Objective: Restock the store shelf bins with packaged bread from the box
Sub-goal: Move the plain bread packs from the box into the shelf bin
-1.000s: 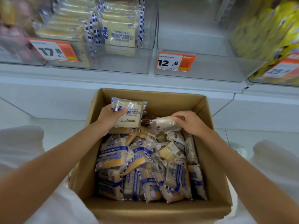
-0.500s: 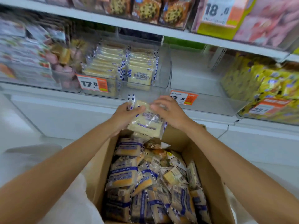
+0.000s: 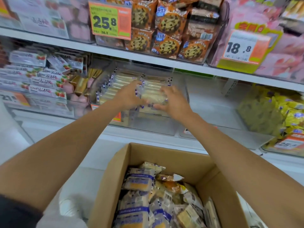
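Head view: two white shelf levels (image 3: 148, 58) of snack bins. One cardboard box (image 3: 164, 155) below, bread heaped inside, too many to count. One clear bin (image 3: 156, 127) holds two packet rows (image 3: 115, 89). One bread packet (image 3: 154, 97) sits over the bin's front, long axis left-right. My left hand (image 3: 129, 97) and right hand (image 3: 174, 104) grip its ends; blurred.

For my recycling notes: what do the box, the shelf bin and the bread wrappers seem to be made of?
Box: brown cardboard, matt, with folded flaps and a raw cut edge. Shelf bin: clear rigid plastic, probably; its glossy walls are see-through. Bread wrappers: thin plastic film, shiny and crinkled, printed blue.
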`<control>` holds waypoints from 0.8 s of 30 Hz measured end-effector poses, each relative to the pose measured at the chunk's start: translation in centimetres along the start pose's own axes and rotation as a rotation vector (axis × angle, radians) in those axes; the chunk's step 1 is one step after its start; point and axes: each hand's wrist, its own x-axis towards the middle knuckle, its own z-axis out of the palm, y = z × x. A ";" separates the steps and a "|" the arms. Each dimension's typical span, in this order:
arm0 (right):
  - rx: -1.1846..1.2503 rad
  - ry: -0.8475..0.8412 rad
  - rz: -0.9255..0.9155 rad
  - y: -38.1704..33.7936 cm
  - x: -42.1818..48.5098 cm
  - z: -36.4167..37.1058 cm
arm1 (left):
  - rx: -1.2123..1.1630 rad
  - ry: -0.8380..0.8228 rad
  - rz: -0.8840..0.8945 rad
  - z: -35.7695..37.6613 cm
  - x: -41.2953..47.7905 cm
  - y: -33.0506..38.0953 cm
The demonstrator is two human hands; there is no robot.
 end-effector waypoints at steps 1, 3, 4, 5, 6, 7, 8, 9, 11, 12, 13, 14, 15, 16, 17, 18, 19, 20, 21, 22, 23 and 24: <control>-0.027 -0.102 0.005 0.5 0.6 1.3 | 0.077 -0.043 -0.022 0.3 0.7 -0.9; -0.022 -0.247 0.028 1.0 1.7 2.7 | 0.201 -0.109 -0.021 0.5 1.9 -2.1; -0.004 -0.293 0.041 1.1 2.2 2.8 | 0.252 -0.135 -0.021 0.4 2.5 -2.5; 0.011 -0.330 0.044 1.2 2.7 2.6 | 0.305 -0.175 -0.019 0.0 2.8 -2.6; 0.025 -0.364 0.048 1.2 3.2 2.3 | 0.349 -0.228 -0.016 -0.3 3.0 -2.4; 0.040 -0.381 0.056 1.3 3.5 1.9 | 0.377 -0.261 -0.002 -0.6 3.3 -2.2; 0.047 -0.374 0.067 1.4 3.7 1.5 | 0.381 -0.260 0.011 -0.9 3.7 -2.1; 0.045 -0.339 0.076 1.5 3.8 1.3 | 0.361 -0.226 0.024 -1.1 4.0 -1.9; 0.012 -0.229 0.093 1.6 4.0 1.4 | 0.314 -0.111 0.043 -1.0 4.7 -1.6; -0.005 -0.192 0.099 1.5 3.9 1.5 | 0.333 -0.058 0.049 -0.7 4.9 -1.6; -0.011 -0.189 0.119 1.4 3.8 1.8 | 0.388 -0.022 0.054 -0.1 5.1 -1.6; -0.016 -0.212 0.143 1.4 3.7 2.0 | 0.455 -0.006 0.060 0.4 5.3 -1.7; -0.029 -0.244 0.162 1.4 3.6 2.0 | 0.515 0.002 0.068 0.8 5.4 -2.0; -0.036 -0.280 0.175 1.4 3.5 2.0 | 0.531 0.003 0.061 1.1 5.4 -2.3; -0.032 -0.317 0.181 1.5 3.6 1.9 | 0.508 0.002 0.052 1.2 5.5 -2.8; -0.017 -0.343 0.179 1.6 3.9 2.1 | 0.459 -0.011 0.035 1.1 5.7 -3.3; 0.000 -0.341 0.167 1.7 4.1 2.4 | 0.399 -0.027 0.025 0.9 5.6 -3.6; 0.015 -0.309 0.151 1.8 4.3 2.8 | 0.339 -0.048 0.014 0.7 5.6 -3.8; 0.024 -0.266 0.136 1.8 4.4 3.2 | 0.285 -0.061 0.006 0.5 5.5 -3.9; 0.030 -0.228 0.123 1.7 4.4 3.6 | 0.247 -0.069 -0.006 0.4 5.5 -3.9; 0.036 -0.211 0.114 1.7 4.3 3.9 | 0.238 -0.069 -0.009 0.3 5.3 -3.9; 0.047 -0.211 0.107 1.9 4.2 4.0 | 0.259 -0.063 -0.002 0.3 5.2 -3.8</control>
